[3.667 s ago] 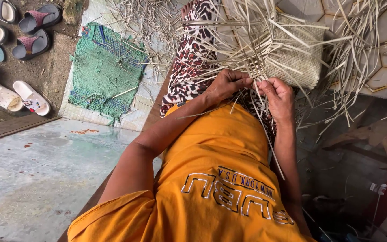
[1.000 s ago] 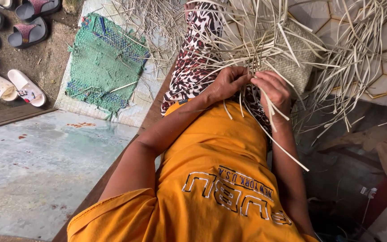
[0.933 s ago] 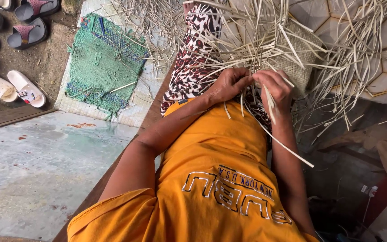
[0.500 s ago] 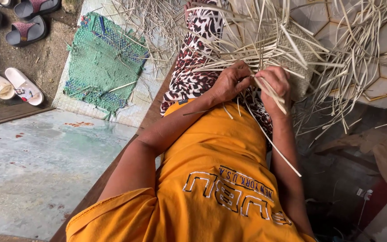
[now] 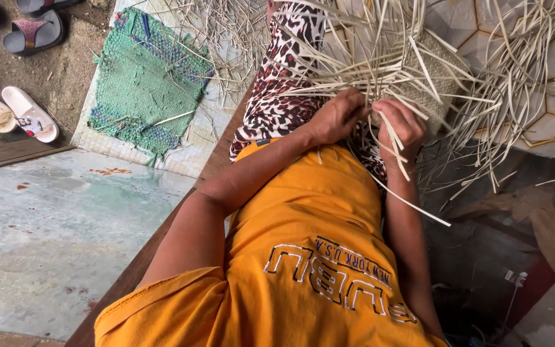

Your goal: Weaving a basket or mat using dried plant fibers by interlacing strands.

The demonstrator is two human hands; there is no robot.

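Both hands are working the pale straw strips (image 5: 380, 71): the left hand (image 5: 336, 117) is curling its fingers shut around a bunch, and the right hand (image 5: 401, 125) is pinching 1 long strip that is trailing down past the wrist. The strips are fanning out of a half-woven mat (image 5: 441, 67) lying over the patterned lap just above the hands. Off to the left, a green woven mat (image 5: 146, 80) is lying on the floor, with sandals (image 5: 30, 114) sitting beyond it.

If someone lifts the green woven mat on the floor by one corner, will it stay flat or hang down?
The green woven mat would probably droop: its edges look frayed and wavy. It seems thin, so likely light. Its rough weave should not slip easily.
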